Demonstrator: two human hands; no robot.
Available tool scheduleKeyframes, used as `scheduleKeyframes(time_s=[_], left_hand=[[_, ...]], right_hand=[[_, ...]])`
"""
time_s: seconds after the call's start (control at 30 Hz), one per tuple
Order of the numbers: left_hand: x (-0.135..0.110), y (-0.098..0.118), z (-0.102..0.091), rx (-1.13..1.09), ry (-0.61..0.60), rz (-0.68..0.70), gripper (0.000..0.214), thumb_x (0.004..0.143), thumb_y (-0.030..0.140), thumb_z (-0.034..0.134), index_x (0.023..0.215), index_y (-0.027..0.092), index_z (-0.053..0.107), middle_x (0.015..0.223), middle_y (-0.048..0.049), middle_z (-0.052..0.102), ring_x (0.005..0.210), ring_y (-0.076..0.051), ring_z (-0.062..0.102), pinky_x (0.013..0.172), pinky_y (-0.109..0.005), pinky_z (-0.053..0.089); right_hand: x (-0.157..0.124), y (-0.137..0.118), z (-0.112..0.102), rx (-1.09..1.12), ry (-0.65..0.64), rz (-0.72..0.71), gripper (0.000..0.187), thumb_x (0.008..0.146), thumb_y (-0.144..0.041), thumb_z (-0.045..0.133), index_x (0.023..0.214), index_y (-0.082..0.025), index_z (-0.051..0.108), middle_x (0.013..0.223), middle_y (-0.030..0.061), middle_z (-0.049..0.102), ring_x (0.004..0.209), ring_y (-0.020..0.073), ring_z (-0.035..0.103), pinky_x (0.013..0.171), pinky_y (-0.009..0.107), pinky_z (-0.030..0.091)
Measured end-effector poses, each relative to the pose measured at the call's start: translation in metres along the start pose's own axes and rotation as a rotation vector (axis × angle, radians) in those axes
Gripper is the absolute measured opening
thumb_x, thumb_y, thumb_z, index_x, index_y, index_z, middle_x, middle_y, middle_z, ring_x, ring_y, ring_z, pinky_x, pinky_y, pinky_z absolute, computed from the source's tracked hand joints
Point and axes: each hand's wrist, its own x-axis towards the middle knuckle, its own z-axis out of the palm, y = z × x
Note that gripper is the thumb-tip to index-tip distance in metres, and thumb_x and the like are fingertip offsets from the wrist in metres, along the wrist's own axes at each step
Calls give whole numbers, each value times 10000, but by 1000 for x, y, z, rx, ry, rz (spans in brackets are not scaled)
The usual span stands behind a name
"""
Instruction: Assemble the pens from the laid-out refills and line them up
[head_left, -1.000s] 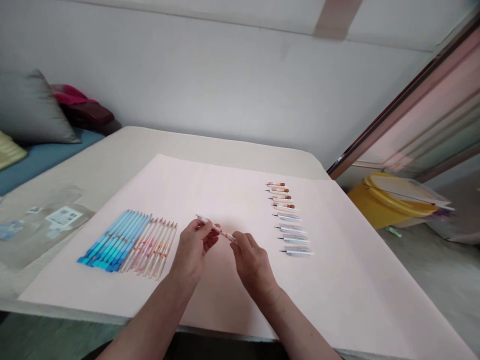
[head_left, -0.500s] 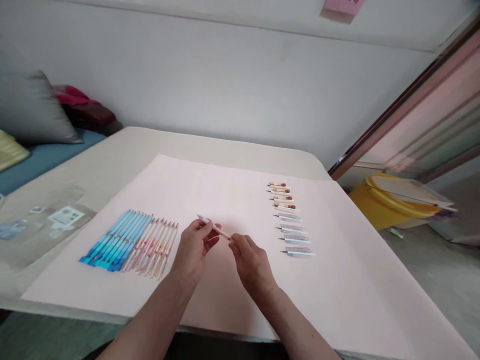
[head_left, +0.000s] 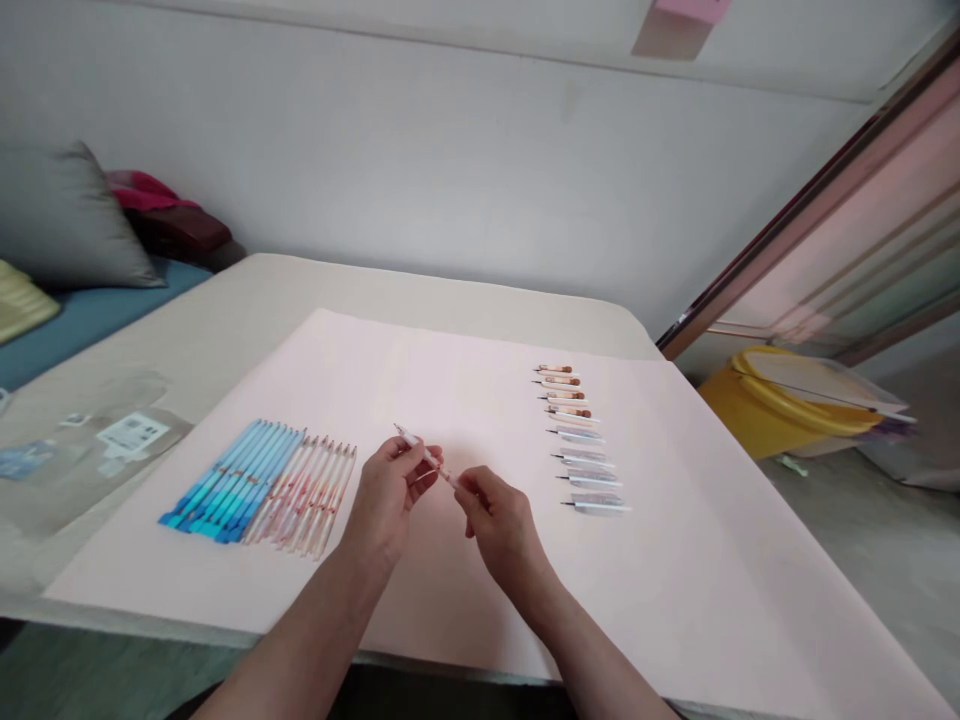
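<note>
Spanning left hand to right hand, near middle: one pen. Left fingers pinch its barrel, right ones its near end. Handling looks midway; pen not yet set down. At left on the sheet, blue pens and pale pens, finished or waiting, can't tell. Right: brown pieces, grey pieces, laid out.

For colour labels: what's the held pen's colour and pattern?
Pen is whitish with reddish markings; head view.

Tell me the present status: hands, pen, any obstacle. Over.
Left hand holding pen. Right hand at its nearer end. No obstruction visible; blue pens lie apart, leftward.
</note>
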Motion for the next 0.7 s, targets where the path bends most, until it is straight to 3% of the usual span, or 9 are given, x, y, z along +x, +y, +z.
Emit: scheduleKeyframes(time_s=[0.1, 0.2, 0.33, 0.43, 0.57, 0.7], left_hand=[[1, -1, -2, 57, 40, 38, 220, 666, 332, 691, 705, 158, 561, 754, -25, 607, 707, -114, 565, 685, -258, 448], [3, -1, -3, 96, 84, 85, 203, 653, 309, 702, 676, 155, 572, 689, 12, 555, 653, -83, 523, 675, -236, 432], [4, 2, -2, -13, 46, 61, 246, 652, 201, 691, 882, 158, 615, 823, -48, 620, 813, -142, 583, 779, -297, 441], [5, 2, -2, -24, 36, 61, 263, 669, 225, 685, 914, 168, 605, 912, -69, 624, 904, -166, 576, 798, -308, 434], [6, 1, -5, 59, 91, 88, 197, 668, 289, 693, 791, 166, 601, 808, -12, 578, 767, -106, 546, 733, -251, 421], [6, 3, -5, -3, 70, 59, 318, 631, 195, 707, 926, 162, 593, 857, -51, 618, 826, -139, 577, 779, -283, 419]], right_hand=[[0, 0, 0, 30, 22, 7, 126, 837, -261, 470, 744, -200, 531, 651, -25, 514, 499, 89, 483, 483, 197, 385], [1, 0, 0, 179, -50, 103, 115, 812, -264, 487, 732, -193, 530, 596, -40, 495, 454, 83, 473, 441, 194, 367], [4, 1, 1, 354, -107, 242, 100, 767, -267, 517, 727, -176, 529, 588, -43, 518, 391, 72, 462, 372, 186, 314], [5, 0, 1, 354, -71, 243, 115, 757, -272, 536, 699, -174, 528, 559, -50, 509, 389, 67, 458, 375, 181, 316], [4, -2, 1, 355, -76, 243, 86, 741, -244, 542, 690, -176, 534, 544, -59, 502, 395, 64, 459, 393, 183, 341], [4, -3, 0, 356, -75, 251, 86, 741, -248, 539, 698, -173, 539, 575, -45, 537, 393, 65, 465, 385, 184, 331]])
